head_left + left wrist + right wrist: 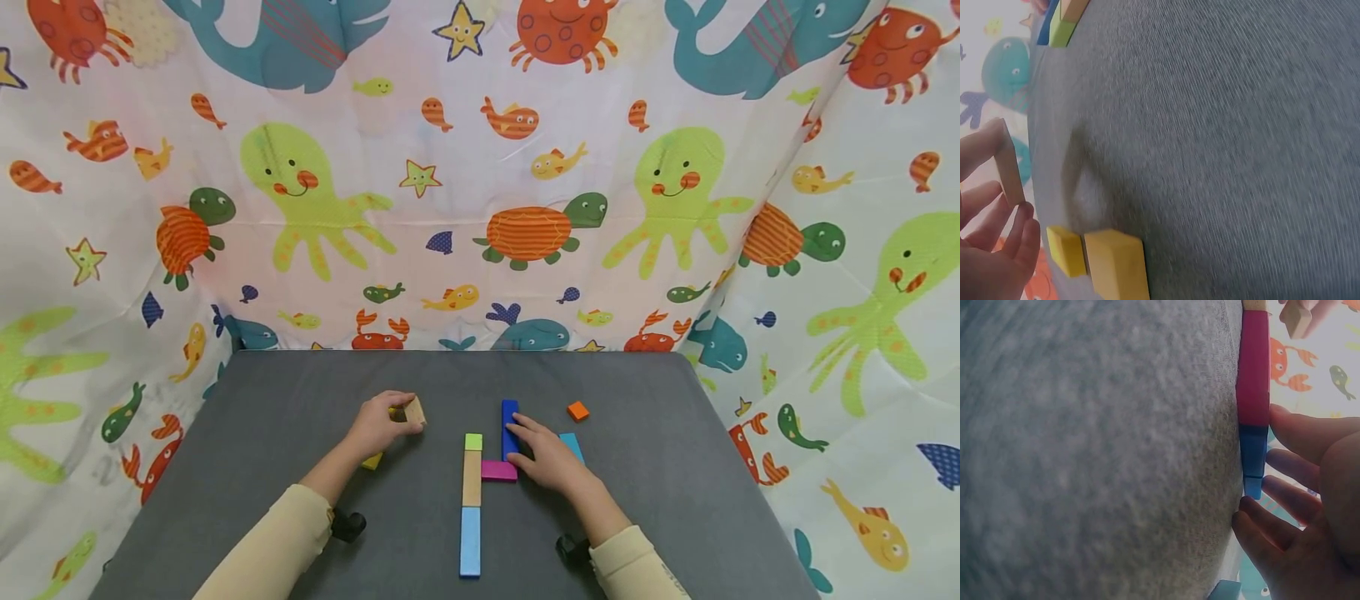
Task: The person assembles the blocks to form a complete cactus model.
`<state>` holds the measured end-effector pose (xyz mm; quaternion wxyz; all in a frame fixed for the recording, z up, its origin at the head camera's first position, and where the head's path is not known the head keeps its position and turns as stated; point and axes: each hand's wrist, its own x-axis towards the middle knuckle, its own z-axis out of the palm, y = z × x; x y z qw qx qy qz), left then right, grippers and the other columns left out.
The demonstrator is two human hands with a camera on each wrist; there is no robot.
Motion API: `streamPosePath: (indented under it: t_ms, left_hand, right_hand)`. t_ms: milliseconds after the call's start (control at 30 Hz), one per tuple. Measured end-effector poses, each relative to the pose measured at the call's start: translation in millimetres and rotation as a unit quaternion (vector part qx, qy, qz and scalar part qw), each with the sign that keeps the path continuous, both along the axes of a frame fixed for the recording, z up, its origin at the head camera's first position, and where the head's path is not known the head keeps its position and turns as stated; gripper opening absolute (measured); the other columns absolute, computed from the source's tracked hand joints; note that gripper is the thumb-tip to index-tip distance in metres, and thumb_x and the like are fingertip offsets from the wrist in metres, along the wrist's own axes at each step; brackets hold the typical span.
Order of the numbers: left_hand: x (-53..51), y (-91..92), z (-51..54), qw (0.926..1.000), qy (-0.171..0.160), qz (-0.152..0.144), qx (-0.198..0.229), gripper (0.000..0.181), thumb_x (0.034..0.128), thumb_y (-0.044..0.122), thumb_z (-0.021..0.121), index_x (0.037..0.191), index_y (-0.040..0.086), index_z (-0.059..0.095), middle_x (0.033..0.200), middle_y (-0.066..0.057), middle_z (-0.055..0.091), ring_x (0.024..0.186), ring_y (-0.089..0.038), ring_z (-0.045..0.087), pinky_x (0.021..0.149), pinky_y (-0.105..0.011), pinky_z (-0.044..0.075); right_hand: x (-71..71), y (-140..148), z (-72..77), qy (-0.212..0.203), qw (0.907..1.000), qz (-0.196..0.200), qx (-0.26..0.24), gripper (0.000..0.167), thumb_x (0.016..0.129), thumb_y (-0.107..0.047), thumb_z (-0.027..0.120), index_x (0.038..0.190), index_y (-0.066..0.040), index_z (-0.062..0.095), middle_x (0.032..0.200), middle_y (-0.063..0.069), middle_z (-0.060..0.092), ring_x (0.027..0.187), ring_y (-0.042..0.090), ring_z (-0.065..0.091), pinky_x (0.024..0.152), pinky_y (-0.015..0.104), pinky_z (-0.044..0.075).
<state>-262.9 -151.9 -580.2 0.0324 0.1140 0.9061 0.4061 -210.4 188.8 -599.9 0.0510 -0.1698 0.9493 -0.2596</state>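
My left hand [381, 423] pinches a plain wooden block [415, 410] between thumb and fingers, raised off the table in the left wrist view. Two yellow blocks [1116, 262] lie below that hand. My right hand [551, 454] has its fingers spread along the right side of a dark blue block [510, 429]. Its thumb lies where the blue block meets a magenta block [498, 471]. The magenta block joins a straight row made of a green block [473, 442], a wooden block [472, 479] and a light blue block [470, 542].
An orange block [578, 410] lies toward the back right. Another blue block [572, 446] is partly hidden behind my right hand. The grey table [645, 533] ends at a hanging cloth [465, 308] printed with sea animals.
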Motion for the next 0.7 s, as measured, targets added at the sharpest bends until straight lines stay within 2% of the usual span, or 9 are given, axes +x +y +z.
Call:
streamPosePath:
  t_ms: [167,333,500,700]
  left_hand:
    - [-1.1,13.0,-0.2,0.9999,-0.007,-0.007,0.004,0.063,0.0894,0.026,0.088,0.144,0.005,0.066,0.141,-0.015,0.065,0.121,-0.033,0.065,0.099,-0.051,0.056]
    - [-2.9,27.0,3.3,0.9997,-0.016,-0.015,0.007,0.063,0.0895,0.025,0.088,0.145,0.005,0.065,0.144,-0.015,0.063,0.124,-0.031,0.063,0.103,-0.051,0.054]
    - [-5.7,40.5,6.8,0.9996,-0.01,-0.022,0.011,0.063,0.0891,0.023,0.088,0.145,0.005,0.065,0.143,-0.015,0.063,0.124,-0.032,0.063,0.104,-0.05,0.055]
    - [-10.0,56.7,3.9,0.9993,0.002,-0.037,-0.003,0.062,0.0902,0.023,0.087,0.145,0.005,0.065,0.142,-0.016,0.063,0.122,-0.033,0.064,0.104,-0.049,0.055]
  right_hand:
    - [0.2,0,0.0,0.001,1.0,0.003,0.001,0.057,0.103,-0.027,0.071,0.156,-0.009,0.054,0.169,0.014,0.04,0.152,0.04,0.042,0.119,0.06,0.038]
    - [-0.6,-1,-0.3,0.001,1.0,0.003,0.002,0.058,0.104,-0.027,0.071,0.156,-0.01,0.054,0.169,0.013,0.039,0.153,0.04,0.041,0.12,0.06,0.037]
    - [-1.2,-1,-1.9,0.004,1.0,0.004,0.003,0.057,0.104,-0.027,0.071,0.156,-0.011,0.054,0.169,0.013,0.039,0.153,0.039,0.041,0.12,0.059,0.037]
    - [-0.4,0,-3.2,0.007,0.9999,0.002,0.008,0.058,0.104,-0.028,0.071,0.156,-0.011,0.054,0.169,0.012,0.039,0.153,0.039,0.042,0.12,0.058,0.038]
